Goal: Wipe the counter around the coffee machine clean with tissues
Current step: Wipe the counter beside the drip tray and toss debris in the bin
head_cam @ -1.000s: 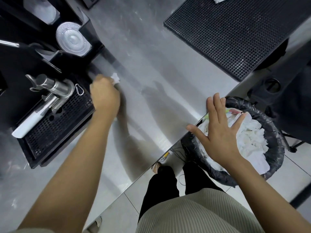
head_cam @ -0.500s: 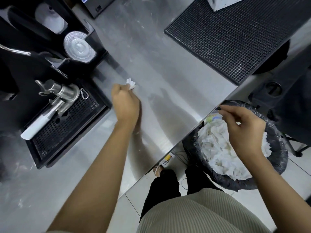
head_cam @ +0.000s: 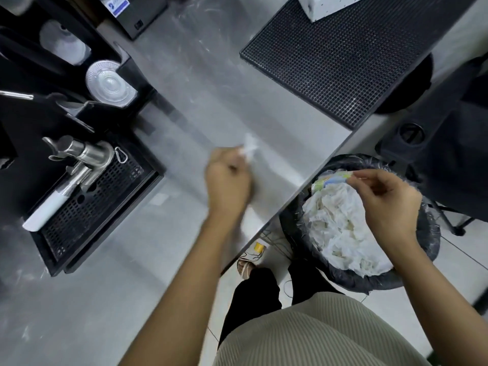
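Note:
My left hand [head_cam: 227, 182] rests on the steel counter [head_cam: 200, 83] near its front edge, closed around a crumpled white tissue [head_cam: 249, 148] that sticks out past the fingers; the hand is motion-blurred. The coffee machine's black drip tray [head_cam: 92, 210] and its metal portafilter [head_cam: 84, 154] are to the left of that hand. My right hand [head_cam: 388, 200] hovers over a black-lined waste bin [head_cam: 293, 233] full of used white tissues [head_cam: 340, 223], just beyond the counter's edge. Its thumb and fingers pinch the liner's far rim.
A black rubber bar mat [head_cam: 343, 59] covers the far right of the counter, with a white box [head_cam: 327, 6] on it. A stack of clear lids [head_cam: 109, 84] sits in a black holder at the left. Dark chairs [head_cam: 449, 143] stand behind the bin.
My left hand has swept the tissue from beside the drip tray rightwards towards the counter's front edge. My right hand went from spread open above the bin to pinched at its rim.

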{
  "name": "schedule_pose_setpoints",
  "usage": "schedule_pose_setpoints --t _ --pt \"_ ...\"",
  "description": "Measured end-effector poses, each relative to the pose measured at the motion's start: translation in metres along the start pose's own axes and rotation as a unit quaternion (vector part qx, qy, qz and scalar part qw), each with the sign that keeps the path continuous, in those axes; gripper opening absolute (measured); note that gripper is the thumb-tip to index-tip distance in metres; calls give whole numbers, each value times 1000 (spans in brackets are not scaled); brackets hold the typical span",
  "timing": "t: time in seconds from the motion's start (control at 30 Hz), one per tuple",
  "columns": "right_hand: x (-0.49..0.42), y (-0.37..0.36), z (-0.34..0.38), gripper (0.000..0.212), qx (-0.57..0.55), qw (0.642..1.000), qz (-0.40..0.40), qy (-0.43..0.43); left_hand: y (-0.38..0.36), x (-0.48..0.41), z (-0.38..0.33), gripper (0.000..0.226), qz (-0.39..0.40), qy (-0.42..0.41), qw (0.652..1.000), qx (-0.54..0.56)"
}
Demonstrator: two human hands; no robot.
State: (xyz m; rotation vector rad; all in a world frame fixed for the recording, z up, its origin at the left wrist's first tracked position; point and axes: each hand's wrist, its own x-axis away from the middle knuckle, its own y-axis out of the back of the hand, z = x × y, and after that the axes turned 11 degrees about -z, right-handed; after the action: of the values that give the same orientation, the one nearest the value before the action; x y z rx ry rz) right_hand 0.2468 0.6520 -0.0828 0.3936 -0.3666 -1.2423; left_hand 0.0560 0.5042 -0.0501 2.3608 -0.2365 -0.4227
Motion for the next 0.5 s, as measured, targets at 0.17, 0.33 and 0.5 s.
schedule_pose_setpoints --t 0.17,0.33,0.5 --pt "1 13 -15 15 -15 1000 -23 -4 29 -27 61 19 -70 52 982 -167" --pt "4 17 -22 11 4 999 -53 -4 -18 42 5 29 -30 -43 997 -64" --pt "3 18 -20 10 -13 999 -47 -4 -48 63 -43 26 157 -96 980 78"
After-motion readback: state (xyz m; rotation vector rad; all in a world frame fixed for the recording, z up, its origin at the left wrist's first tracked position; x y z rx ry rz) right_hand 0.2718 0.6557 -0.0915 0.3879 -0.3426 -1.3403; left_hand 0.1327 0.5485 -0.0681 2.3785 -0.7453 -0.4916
